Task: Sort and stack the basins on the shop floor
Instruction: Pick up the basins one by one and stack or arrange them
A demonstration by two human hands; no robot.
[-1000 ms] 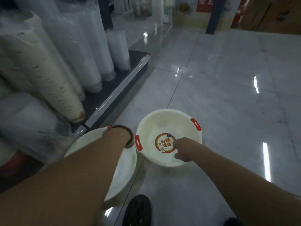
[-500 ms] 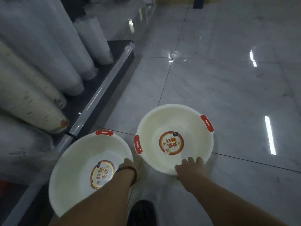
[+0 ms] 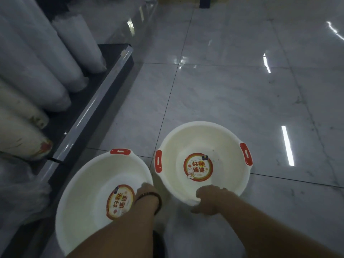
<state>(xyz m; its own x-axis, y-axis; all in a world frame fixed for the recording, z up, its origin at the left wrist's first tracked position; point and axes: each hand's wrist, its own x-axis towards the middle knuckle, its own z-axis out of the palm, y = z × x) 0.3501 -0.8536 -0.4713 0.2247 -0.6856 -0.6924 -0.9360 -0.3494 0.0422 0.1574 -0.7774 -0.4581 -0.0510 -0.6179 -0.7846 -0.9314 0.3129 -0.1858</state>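
1. Half a second ago your right hand lay with flat fingers over the near rim of the right basin. It has now curled into a grip there. Your left hand stays at the right rim of the left basin, and neither basin looks to have shifted.
2. Your right fingers are wrapped round that near rim and have hold of the basin. Your left fingers are hidden behind the back of the hand and the bracelet. The hand touches the rim, but I cannot tell how far it is closed.
3. Both basins stand upright on the floor, near you, side by side with a narrow gap between them.
4. The step in hand is probably nesting the right basin into the left.
   - Lift it by the rim, keep it level, and steady the left basin while it drops in.
   - The left basin's red handle points far, while the right basin's handle faces left. A quarter turn should line them up.
5. The shelf base and the wrapped stacks crowd the left side, just beside the left basin. Carry the right basin straight across the gap, not wide to the left. There is open floor far and right, and your shoe sits near, between your arms.
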